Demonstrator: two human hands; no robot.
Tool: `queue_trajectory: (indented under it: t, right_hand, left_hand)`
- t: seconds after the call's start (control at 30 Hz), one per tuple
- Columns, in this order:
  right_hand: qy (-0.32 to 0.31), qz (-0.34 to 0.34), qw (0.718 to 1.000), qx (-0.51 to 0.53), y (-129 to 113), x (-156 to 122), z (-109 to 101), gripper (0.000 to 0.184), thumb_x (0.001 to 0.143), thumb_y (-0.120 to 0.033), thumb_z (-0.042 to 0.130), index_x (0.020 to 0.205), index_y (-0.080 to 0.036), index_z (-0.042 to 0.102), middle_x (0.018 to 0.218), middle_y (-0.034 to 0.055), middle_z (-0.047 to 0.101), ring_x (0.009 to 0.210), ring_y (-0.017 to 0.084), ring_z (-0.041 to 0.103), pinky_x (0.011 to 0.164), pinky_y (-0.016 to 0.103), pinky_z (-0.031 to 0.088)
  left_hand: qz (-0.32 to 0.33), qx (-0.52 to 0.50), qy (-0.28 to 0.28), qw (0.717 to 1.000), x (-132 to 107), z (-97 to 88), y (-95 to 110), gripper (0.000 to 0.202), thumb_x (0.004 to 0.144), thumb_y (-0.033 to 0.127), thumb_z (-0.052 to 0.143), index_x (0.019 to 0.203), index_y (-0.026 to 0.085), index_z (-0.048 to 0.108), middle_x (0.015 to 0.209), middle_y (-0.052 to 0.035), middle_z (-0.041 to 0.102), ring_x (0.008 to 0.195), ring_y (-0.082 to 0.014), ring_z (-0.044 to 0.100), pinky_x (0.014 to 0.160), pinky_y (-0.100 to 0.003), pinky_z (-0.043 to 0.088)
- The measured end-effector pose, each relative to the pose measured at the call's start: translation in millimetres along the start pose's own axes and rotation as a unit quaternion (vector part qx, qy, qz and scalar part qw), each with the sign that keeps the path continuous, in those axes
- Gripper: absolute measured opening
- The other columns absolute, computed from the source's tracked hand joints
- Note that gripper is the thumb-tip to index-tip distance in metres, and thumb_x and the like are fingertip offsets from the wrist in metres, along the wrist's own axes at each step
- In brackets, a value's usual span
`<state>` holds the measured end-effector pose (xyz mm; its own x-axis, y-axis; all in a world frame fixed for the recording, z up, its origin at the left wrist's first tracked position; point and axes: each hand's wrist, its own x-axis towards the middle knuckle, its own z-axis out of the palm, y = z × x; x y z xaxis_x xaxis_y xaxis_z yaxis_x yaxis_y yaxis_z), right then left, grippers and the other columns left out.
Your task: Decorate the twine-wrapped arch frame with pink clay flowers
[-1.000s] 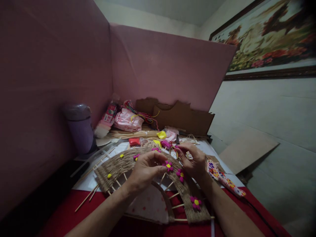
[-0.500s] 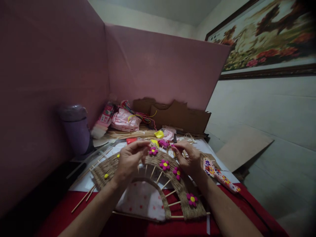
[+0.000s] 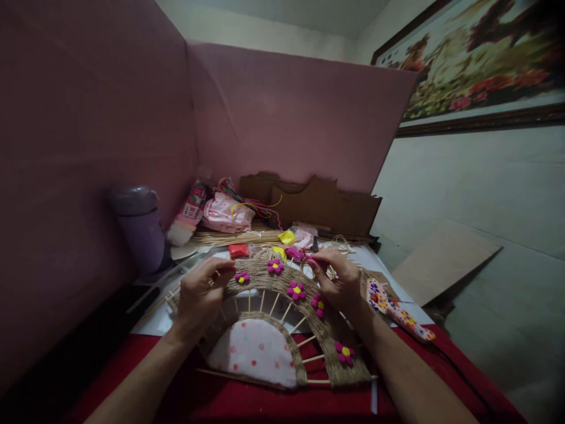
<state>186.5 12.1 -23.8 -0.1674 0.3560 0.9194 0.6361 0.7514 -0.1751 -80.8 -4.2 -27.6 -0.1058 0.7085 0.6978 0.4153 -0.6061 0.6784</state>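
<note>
A fan-shaped frame [image 3: 313, 321] of thin sticks wrapped in jute twine lies before me, with a half-round panel of dotted white cloth [image 3: 251, 353] at its centre. Magenta flowers with yellow centres, such as this clay-like flower [image 3: 295, 291], sit along its twine band. My left hand [image 3: 200, 294] is closed, thumb and fingertips pinched beside a smaller flower [image 3: 242, 277] on the left of the band; what they hold, if anything, is hidden. Above the band, my right hand [image 3: 339, 280] is closed with a small bit of magenta clay [image 3: 308, 258] between its fingertips.
Behind the frame lie a red packet [image 3: 239, 251], a yellow packet [image 3: 286, 237] and a bundle of sticks [image 3: 238, 238]. A purple tumbler [image 3: 140, 232] stands at left. At right rests a flower-patterned glue gun [image 3: 399, 312] with a black cord. Torn cardboard [image 3: 309, 203] leans at the back.
My left hand has moved left and down from near the top flower to the smaller flower, which now shows. My right hand stays almost in place. The view has shifted slightly.
</note>
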Motion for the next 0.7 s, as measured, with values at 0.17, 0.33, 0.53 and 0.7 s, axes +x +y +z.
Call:
queue_trajectory:
  t: [0.17,0.33,0.53,0.7]
  right_hand:
    - [-0.004,0.000,1.000,0.002,2.0,-1.3,0.1,0.005,0.082,-0.014,0.061,0.086,-0.017,0.061,0.074,0.0038,0.062,0.061,0.013,0.053,0.058,0.027,0.044]
    - [0.000,-0.002,1.000,-0.006,3.8,-2.2,-0.1,0.006,0.082,-0.014,0.061,0.087,-0.017,0.062,0.074,0.0041,0.063,0.062,0.014,0.055,0.059,0.028,0.045]
    - [-0.009,-0.001,1.000,-0.003,2.2,-1.2,-1.0,0.005,0.082,-0.014,0.061,0.086,-0.017,0.062,0.074,0.0046,0.063,0.062,0.014,0.055,0.059,0.028,0.045]
    - [-0.012,0.004,1.000,0.001,3.4,-1.6,-0.7,0.006,0.083,-0.014,0.060,0.087,-0.017,0.062,0.074,0.0039,0.063,0.060,0.013,0.054,0.057,0.027,0.045]
  left_hand:
    - [0.041,0.054,-0.054,0.996,-2.2,-0.7,-11.1,0.010,0.076,0.015,0.061,0.073,0.021,0.068,0.075,0.0000,0.064,0.073,-0.0155,0.057,0.068,-0.028,0.043]
    - [0.058,0.137,-0.045,0.988,-4.3,-2.0,-9.6,0.010,0.073,0.016,0.067,0.070,0.024,0.071,0.075,-0.0011,0.062,0.079,-0.0187,0.052,0.071,-0.032,0.040]
    - [0.030,0.162,-0.053,0.985,-5.4,-2.6,-10.3,0.009,0.070,0.016,0.070,0.067,0.025,0.071,0.072,-0.0017,0.060,0.079,-0.0199,0.049,0.069,-0.032,0.039]
    - [0.009,0.178,-0.059,0.982,-4.2,-1.5,-10.5,0.010,0.068,0.016,0.072,0.063,0.025,0.070,0.069,-0.0009,0.060,0.078,-0.0198,0.049,0.069,-0.032,0.038]
